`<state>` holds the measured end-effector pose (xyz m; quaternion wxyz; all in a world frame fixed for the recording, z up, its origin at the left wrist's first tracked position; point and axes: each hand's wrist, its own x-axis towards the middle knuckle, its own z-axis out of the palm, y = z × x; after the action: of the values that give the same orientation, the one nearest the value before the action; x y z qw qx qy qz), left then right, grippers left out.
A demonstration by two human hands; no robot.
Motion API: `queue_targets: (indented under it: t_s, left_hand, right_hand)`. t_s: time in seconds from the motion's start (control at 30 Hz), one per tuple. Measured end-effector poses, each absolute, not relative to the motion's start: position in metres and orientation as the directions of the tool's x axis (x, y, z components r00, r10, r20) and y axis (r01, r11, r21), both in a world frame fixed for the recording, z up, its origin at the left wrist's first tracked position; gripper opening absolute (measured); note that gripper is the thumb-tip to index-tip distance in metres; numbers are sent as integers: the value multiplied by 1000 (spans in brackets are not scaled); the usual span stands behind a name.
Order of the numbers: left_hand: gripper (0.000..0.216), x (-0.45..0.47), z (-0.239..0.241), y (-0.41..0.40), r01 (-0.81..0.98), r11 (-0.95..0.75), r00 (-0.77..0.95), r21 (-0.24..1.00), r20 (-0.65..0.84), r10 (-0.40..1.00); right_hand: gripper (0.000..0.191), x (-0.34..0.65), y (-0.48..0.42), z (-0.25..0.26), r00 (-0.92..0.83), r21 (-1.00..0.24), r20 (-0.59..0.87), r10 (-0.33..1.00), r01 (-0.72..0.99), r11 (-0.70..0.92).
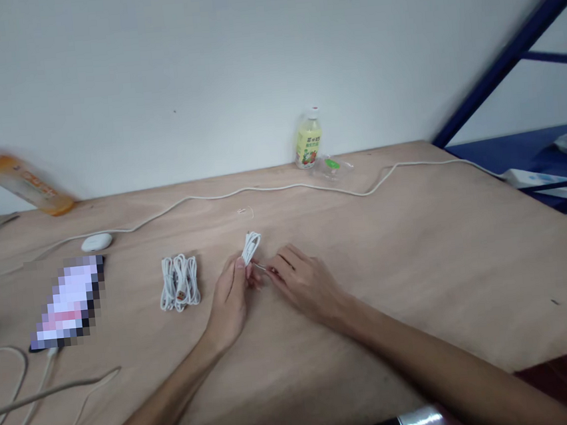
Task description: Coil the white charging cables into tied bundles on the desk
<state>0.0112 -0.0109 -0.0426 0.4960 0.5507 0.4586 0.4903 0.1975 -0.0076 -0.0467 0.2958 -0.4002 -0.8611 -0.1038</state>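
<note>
Cable (252,243): white, coiled, in the left hand, right of the USB cable bundle (178,283).
Left hand (230,286): thumb and fingers pinching the coil's lower end.
Right hand (304,278): fingertips seemingly pinching a thin white strand (260,267); tie or cable end, cannot tell.
Handling: probably light, flexible, springy; best gripped around its gathered middle.

On my feed I count: one left hand (230,288), one right hand (303,281); one coiled white cable (251,245); one coiled-cable cluster (180,282), number inside unclear; two plastic bottles (309,144); one phone (69,303); one earbud case (96,242).
</note>
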Motion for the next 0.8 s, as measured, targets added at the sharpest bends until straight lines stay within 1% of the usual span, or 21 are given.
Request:
queue_targets:
  t_s: [0.1, 0.2, 0.3, 0.43, 0.53, 0.63, 0.8]
  left_hand:
    - [66, 12, -47, -9, -87, -32, 62, 996, 38, 997]
    - [68, 13, -46, -10, -159, -9, 54, 987, 18, 998]
    - [64, 13, -43, -11, -192, -2, 53, 981, 12, 999]
    - [60, 13, -43, -11, -206, 6, 57, 979, 6, 998]
    - [62, 13, -43, -11, -210, 6, 60, 978, 7, 998]
    - [62, 13, -43, -11, -207, 7, 67, 978, 7, 998]
    - [61, 13, -44, -11, -199, 17, 65, 980, -4, 998]
  right_hand:
    - [21, 198, -9, -46, -453, -158, 598, 661, 742, 651]
    - [11, 197, -10, -46, -386, -314, 608, 693, 685, 658]
    - [18, 197, -11, -47, -339, -454, 606, 720, 596, 663]
    - [20, 197, -10, -48, -332, -586, 540, 773, 511, 629]
    - [22, 197, -10, -49, -327, -648, 483, 813, 491, 582]
    - [22, 197, -11, -49, -315, -685, 435, 843, 492, 537]
    - [20, 196, -11, -49, -292, -695, 440, 849, 488, 528]
